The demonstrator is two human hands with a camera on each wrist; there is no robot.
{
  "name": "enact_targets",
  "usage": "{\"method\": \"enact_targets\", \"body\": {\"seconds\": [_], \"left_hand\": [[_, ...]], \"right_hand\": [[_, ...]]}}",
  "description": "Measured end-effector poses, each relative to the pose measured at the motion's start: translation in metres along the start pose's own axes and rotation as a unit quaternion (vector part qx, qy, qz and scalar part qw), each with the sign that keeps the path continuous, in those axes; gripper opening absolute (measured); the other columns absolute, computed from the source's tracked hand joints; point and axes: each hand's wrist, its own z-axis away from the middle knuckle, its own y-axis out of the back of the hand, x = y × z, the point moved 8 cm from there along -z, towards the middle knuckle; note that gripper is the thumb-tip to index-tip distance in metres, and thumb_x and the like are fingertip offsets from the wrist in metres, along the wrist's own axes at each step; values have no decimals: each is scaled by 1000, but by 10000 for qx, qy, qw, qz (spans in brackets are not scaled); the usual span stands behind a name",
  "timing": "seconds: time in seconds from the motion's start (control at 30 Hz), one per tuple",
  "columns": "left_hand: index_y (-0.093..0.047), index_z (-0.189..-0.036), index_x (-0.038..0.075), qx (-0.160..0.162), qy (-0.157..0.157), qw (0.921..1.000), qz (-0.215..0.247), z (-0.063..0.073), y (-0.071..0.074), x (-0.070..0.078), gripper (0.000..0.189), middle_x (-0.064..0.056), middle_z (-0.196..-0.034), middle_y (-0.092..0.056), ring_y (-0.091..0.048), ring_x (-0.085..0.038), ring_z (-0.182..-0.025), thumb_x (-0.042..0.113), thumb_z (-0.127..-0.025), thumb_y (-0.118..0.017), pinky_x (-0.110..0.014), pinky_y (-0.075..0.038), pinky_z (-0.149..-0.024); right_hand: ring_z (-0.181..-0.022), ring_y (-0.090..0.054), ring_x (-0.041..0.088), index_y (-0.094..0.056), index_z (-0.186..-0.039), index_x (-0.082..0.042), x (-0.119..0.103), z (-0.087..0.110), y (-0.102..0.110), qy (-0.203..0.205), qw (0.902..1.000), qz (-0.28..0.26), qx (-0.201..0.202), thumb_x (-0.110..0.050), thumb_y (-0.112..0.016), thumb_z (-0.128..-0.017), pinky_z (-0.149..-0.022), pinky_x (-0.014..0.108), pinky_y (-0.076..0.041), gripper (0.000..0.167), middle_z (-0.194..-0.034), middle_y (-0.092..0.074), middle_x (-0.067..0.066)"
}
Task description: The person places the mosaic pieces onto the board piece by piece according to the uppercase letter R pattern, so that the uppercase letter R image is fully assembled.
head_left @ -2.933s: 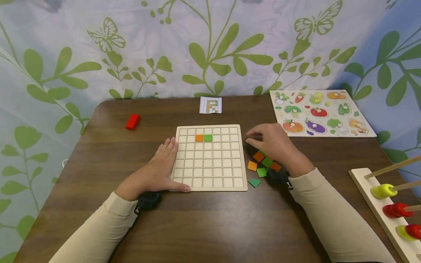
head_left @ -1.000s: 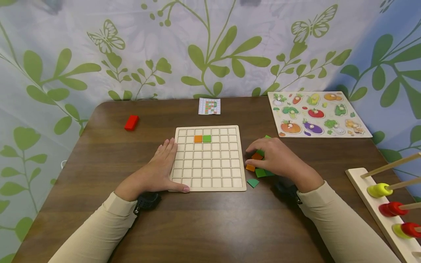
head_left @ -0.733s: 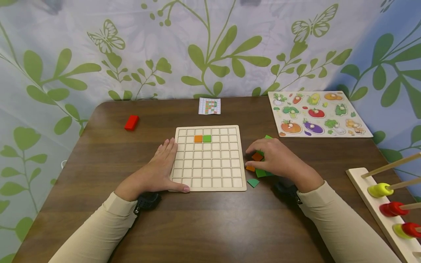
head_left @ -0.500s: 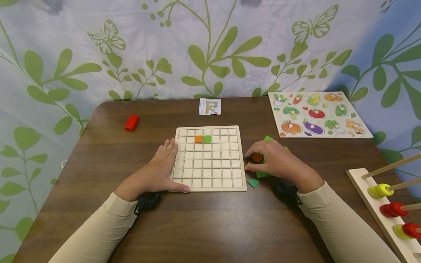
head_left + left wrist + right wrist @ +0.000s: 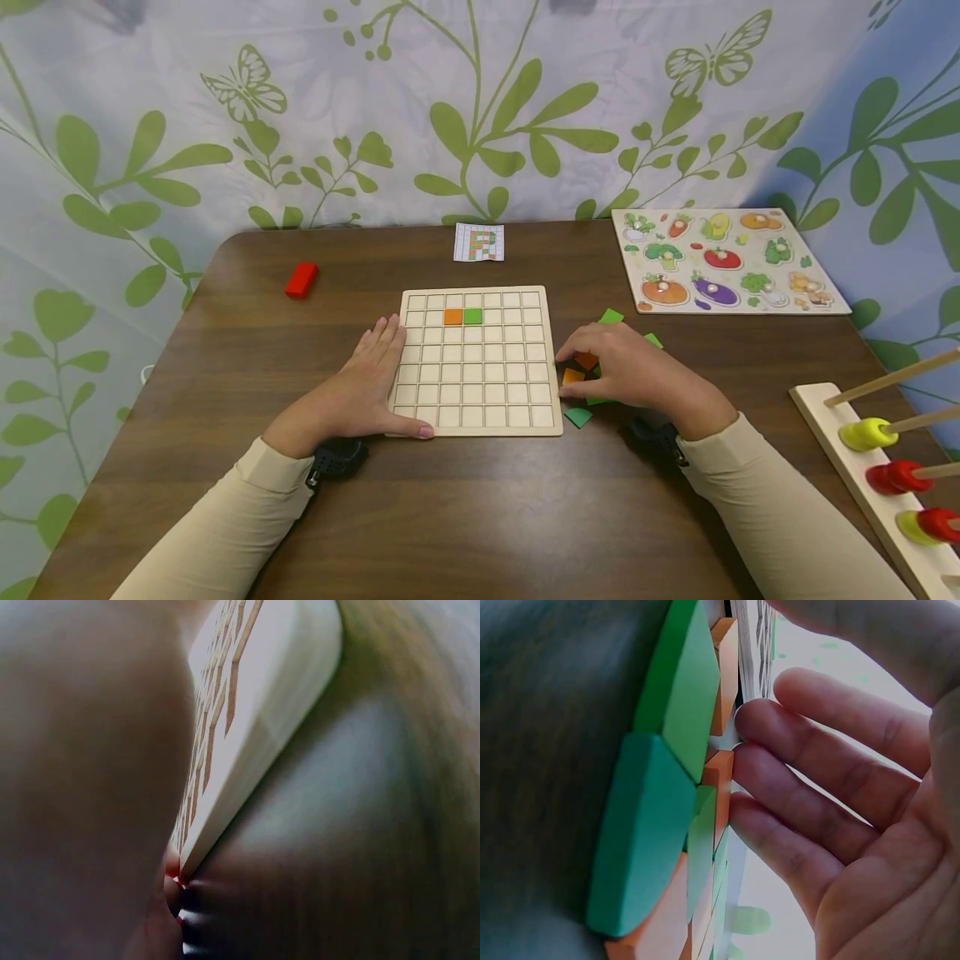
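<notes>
A pale wooden grid board (image 5: pixel 483 372) lies mid-table, with an orange square tile (image 5: pixel 453 317) beside a green square tile (image 5: pixel 472 316) in its second row. My left hand (image 5: pixel 360 387) rests along the board's left edge, fingers straight, thumb over the near corner. My right hand (image 5: pixel 626 362) is over a small pile of tiles at the board's right, fingers loosely bent. The right wrist view shows fingertips (image 5: pixel 748 814) right at an orange tile (image 5: pixel 718 780), beside a green tile (image 5: pixel 679 697) and a teal rounded tile (image 5: pixel 641 832). The palm hides part of the pile in the head view.
A printed pattern card (image 5: pixel 479 242) lies behind the board. The vegetable puzzle board (image 5: pixel 750 296) is at the back right. A bead stacker (image 5: pixel 832 421) stands at the right edge, and a red block (image 5: pixel 302 280) lies at the back left.
My right hand has come down and toward me onto the tile pile, and some green tiles have spread outward. Lately its thumb shifted slightly over the pile. The left hand stays put.
</notes>
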Motion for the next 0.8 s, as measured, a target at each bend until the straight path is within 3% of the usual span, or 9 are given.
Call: {"method": "enact_targets", "body": {"seconds": [0.37,0.8], "left_hand": [[-3,-163,-11,-22,35,10000,-25,0,0,0,152,-27,-171,3,7,-40,-157,90,-72,-70,-54,-2,-124],[-3,-163,-11,11,15,10000,-29,-1,-2,-1,152,-27,-171,3,7,-40,-157,91,-71,-69,-54,-2,-124]], "right_hand": [[-96,-61,20,-78,-114,-10,0,0,-3,29,9996,127,-231,-24,-94,-83,-86,41,-56,38,-110,-70,-1],[-95,-64,19,-79,-108,-11,2,-1,-4,62,9995,231,-203,-21,-94,-83,-86,41,-57,30,-107,-71,-3]]}}
